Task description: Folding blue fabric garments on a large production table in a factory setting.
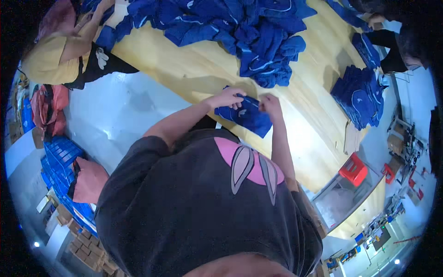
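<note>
A folded dark blue garment (251,121) with a small light mark lies near the table's front edge, just in front of my body. My left hand (228,98) is over its far left part, fingers curled and pinching the cloth. At the garment's far right edge is my right hand (271,106), slightly blurred, its fingers drawn together; what they hold, if anything, cannot be made out. Beyond my hands spreads a big loose heap of similar blue garments (267,51). A stack of folded blue garments (360,98) sits at the right.
The pale wooden table (318,134) runs from far left to near right. A person in a yellow top (53,60) works at the left, another person (397,51) at the far right. A red stool (353,170) is right; blue crates (62,159) and cartons (87,249) are left.
</note>
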The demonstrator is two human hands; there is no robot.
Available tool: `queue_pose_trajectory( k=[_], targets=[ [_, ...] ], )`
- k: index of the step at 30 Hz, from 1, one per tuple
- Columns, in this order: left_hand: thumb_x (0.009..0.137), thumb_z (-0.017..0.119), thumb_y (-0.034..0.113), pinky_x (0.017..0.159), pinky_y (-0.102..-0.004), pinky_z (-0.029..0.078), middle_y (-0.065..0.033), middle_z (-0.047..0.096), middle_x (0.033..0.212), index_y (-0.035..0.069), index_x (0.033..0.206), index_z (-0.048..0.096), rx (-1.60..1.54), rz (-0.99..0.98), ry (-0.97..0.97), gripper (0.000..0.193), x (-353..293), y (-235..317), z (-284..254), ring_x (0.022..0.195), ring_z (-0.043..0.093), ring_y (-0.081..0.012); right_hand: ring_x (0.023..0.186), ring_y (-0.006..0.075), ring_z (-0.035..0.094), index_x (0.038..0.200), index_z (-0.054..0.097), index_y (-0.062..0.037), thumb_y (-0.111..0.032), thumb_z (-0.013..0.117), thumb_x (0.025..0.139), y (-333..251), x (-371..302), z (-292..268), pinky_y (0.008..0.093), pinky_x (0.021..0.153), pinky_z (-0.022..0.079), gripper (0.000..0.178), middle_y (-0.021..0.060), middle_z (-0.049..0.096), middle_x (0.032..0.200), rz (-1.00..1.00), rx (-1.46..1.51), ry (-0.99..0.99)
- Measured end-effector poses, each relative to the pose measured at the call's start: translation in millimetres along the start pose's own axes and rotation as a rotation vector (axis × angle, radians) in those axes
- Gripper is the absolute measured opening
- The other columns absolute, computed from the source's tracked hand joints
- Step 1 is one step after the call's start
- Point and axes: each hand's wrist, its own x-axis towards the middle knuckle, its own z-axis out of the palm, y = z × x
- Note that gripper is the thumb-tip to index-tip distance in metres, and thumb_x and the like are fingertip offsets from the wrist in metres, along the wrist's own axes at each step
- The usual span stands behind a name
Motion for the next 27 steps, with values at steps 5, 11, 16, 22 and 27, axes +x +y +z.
queue_pose_trajectory(
  k=[5,11,16,22,27],
  targets=[
    [0.092,0.061,0.019,0.059,-0.0216,0.049,-0.0098,0.069,0.089,0.003,0.124,0.060,-0.233,0.016,0.085,0.036,-1,6,-23,0.067,0.063,-0.0136,0.078,0.0312,0.065,0.101,0.064,0.0060,-0.036,0.070,0.082,-36,87,17,0.0371,0.072,0.053,0.047,0.0196,0.067,0.087,-0.380,-0.486,0.523],
    [0.094,0.060,0.025,0.069,-0.0238,0.051,-0.0113,0.068,0.099,0.004,0.123,0.060,-0.445,-0.010,0.131,0.036,-20,26,-33,0.080,0.066,-0.0172,0.088,0.0345,0.063,0.100,0.062,0.0047,-0.033,0.072,0.077,-82,131,38,0.0408,0.078,0.051,0.046,0.0171,0.065,0.096,0.027,-0.685,0.497],
    [0.099,0.052,0.037,0.083,-0.0296,0.053,-0.0143,0.068,0.108,0.003,0.125,0.057,-0.896,0.030,-0.065,0.044,-5,20,-43,0.090,0.066,-0.0225,0.071,0.0164,0.055,0.094,0.062,-0.0007,-0.007,0.064,0.080,-137,39,27,0.0261,0.069,0.045,0.015,0.0068,0.063,0.082,-0.199,0.365,0.087],
    [0.093,0.053,0.057,0.087,-0.0401,0.052,-0.0181,0.064,0.118,0.006,0.126,0.057,-1.285,0.142,-0.377,0.062,29,60,-27,0.101,0.066,-0.0303,0.069,0.0125,0.051,0.097,0.059,-0.0013,0.000,0.057,0.084,-135,-79,-21,0.0239,0.068,0.042,0.014,0.0052,0.058,0.080,-0.336,0.414,-0.120],
    [0.088,0.067,0.021,0.090,-0.0397,0.053,-0.0180,0.068,0.114,0.001,0.122,0.060,-1.065,0.113,-0.082,0.040,28,79,21,0.098,0.068,-0.0306,0.067,0.0110,0.049,0.100,0.057,-0.0026,0.003,0.057,0.085,-98,-125,-45,0.0232,0.065,0.041,0.016,0.0031,0.055,0.078,-0.236,0.327,0.141]
  ],
)
